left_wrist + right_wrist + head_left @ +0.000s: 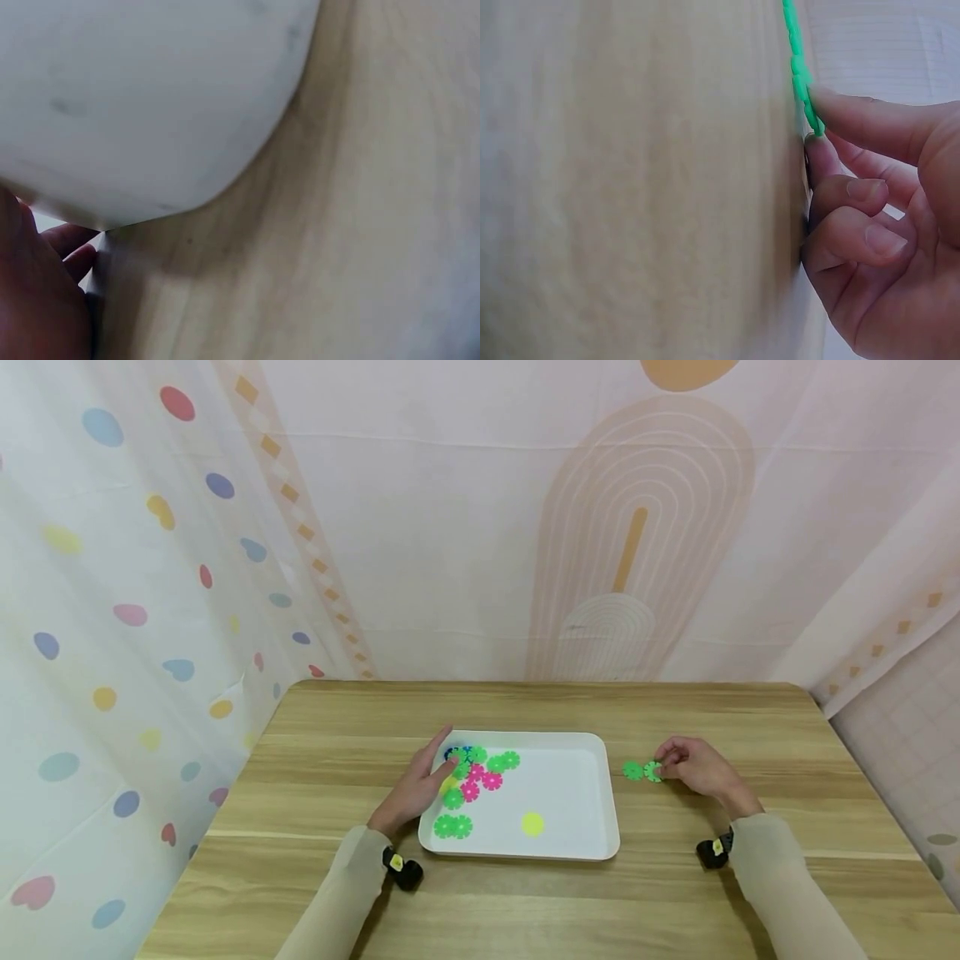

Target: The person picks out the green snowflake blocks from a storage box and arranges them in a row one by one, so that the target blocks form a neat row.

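Note:
My right hand pinches the edge of a green notched disc between thumb and fingertips, close over the table. A second green disc adjoins it on the left; edge-on in the right wrist view, the green discs form one strip. At the left side of a white tray, my left hand holds the rim, thumb inside over the discs and fingers along the outside. Inside the tray lie several green discs, pink discs and blue ones, partly hidden by the thumb.
A plain yellow round piece lies in the tray's front part. The wooden table extends around the tray. Behind it hangs a patterned curtain. Each wrist wears a small black camera.

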Motion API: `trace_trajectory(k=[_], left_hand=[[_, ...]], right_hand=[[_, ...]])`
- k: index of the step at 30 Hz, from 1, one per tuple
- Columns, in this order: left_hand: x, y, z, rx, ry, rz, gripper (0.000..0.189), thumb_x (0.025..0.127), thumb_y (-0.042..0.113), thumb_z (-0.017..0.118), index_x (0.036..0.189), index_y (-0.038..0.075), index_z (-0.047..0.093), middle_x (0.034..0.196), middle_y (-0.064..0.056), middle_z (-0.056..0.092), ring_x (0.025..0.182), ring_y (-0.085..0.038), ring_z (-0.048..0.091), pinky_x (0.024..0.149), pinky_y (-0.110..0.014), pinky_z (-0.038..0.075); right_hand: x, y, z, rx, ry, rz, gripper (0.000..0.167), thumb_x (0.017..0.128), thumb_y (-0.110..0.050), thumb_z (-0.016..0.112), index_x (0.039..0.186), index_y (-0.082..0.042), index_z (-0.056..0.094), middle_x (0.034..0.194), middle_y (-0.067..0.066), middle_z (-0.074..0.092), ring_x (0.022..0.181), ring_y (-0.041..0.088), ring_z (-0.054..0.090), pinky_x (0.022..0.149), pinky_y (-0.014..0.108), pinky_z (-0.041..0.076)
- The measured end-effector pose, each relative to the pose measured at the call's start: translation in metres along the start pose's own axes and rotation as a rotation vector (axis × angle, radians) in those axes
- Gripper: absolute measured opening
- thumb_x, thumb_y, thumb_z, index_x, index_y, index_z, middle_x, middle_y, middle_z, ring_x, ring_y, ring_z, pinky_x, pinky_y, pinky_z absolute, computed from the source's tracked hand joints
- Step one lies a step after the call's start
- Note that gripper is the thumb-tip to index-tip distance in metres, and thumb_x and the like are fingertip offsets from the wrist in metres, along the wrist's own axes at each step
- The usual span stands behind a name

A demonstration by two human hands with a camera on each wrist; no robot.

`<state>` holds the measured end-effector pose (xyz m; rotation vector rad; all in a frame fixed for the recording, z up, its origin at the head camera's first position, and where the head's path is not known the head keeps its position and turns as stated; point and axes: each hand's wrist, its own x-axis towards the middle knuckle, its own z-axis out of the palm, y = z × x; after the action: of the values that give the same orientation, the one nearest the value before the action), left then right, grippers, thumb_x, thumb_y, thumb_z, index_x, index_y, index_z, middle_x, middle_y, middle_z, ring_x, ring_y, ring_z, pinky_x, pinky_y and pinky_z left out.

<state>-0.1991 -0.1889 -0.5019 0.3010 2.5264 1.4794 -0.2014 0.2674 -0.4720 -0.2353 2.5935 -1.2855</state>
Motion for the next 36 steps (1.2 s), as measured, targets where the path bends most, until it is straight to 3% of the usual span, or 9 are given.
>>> trace_trajectory(k=[15, 25, 30, 36], left_hand=[[-0.001, 0.000, 0.000, 0.020, 0.011, -0.020, 0.062, 0.105, 0.040, 0.044, 0.160, 0.030, 0.016, 0.166, -0.004, 0.014, 0.152, -0.033, 0.009, 0.119, -0.062, 0.009], [-0.002, 0.003, 0.001, 0.020, 0.021, -0.040, 0.059, 0.106, 0.033, 0.044, 0.159, 0.030, 0.018, 0.165, -0.005, 0.016, 0.152, -0.035, 0.011, 0.118, -0.065, 0.011], [-0.001, 0.002, 0.001, 0.017, 0.020, -0.033, 0.060, 0.106, 0.033, 0.044, 0.159, 0.030, 0.018, 0.165, -0.006, 0.016, 0.152, -0.034, 0.011, 0.118, -0.063, 0.010], [0.000, -0.001, -0.001, 0.030, 0.014, -0.003, 0.059, 0.106, 0.035, 0.043, 0.159, 0.028, 0.018, 0.165, -0.005, 0.016, 0.152, -0.032, 0.010, 0.120, -0.060, 0.010]], right_hand=[[0.000, 0.000, 0.001, -0.005, 0.004, -0.029, 0.018, 0.087, -0.001, 0.070, 0.101, 0.006, 0.062, 0.082, 0.006, 0.057, 0.073, 0.015, 0.048, 0.064, 0.023, 0.041], [0.001, -0.007, -0.008, -0.050, -0.060, 0.006, 0.014, 0.090, 0.000, 0.062, 0.103, 0.004, 0.062, 0.085, 0.007, 0.060, 0.078, 0.019, 0.052, 0.069, 0.028, 0.044], [0.005, -0.024, -0.010, -0.049, -0.076, -0.033, 0.017, 0.094, -0.001, 0.054, 0.108, 0.003, 0.061, 0.091, 0.010, 0.063, 0.083, 0.020, 0.056, 0.071, 0.030, 0.045], [0.021, -0.062, 0.000, -0.060, -0.125, -0.134, 0.022, 0.095, -0.013, 0.065, 0.111, 0.001, 0.063, 0.093, 0.009, 0.064, 0.086, 0.021, 0.060, 0.076, 0.034, 0.049]])
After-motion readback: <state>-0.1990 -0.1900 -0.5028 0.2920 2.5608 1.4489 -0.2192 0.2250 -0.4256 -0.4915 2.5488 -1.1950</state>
